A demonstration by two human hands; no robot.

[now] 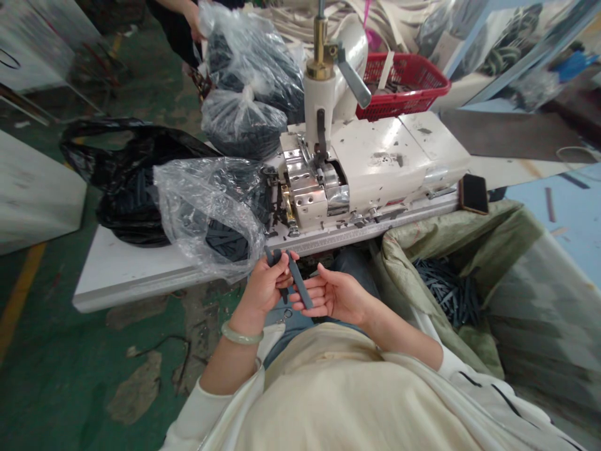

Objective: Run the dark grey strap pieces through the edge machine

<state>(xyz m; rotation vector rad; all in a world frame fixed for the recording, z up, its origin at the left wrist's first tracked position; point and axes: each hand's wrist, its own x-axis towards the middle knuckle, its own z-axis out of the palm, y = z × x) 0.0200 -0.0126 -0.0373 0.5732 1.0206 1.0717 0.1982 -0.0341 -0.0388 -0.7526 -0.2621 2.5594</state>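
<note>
My left hand (265, 285), with a pale bangle at its wrist, pinches a few short dark grey strips. One dark grey strip (300, 283) slants down from it, its lower end resting at the fingers of my right hand (340, 294). That right hand is palm up, fingers stretched and thumb apart. Just beyond both hands is the table's front edge with a ruler scale. Left of the machine, a clear plastic bag (206, 213) lies with its mouth towards me, more dark strips inside. The cream-white machine (380, 166) stands behind my hands, with metal plates at its left end.
Tied clear bags (244, 122) and a black plastic bag (122, 219) crowd the table's left. A red basket (404, 75) is behind the machine, and a phone (473, 193) lies at its right. A green sack (511, 250) holds many strips. A person's arm (185, 12) shows at the back.
</note>
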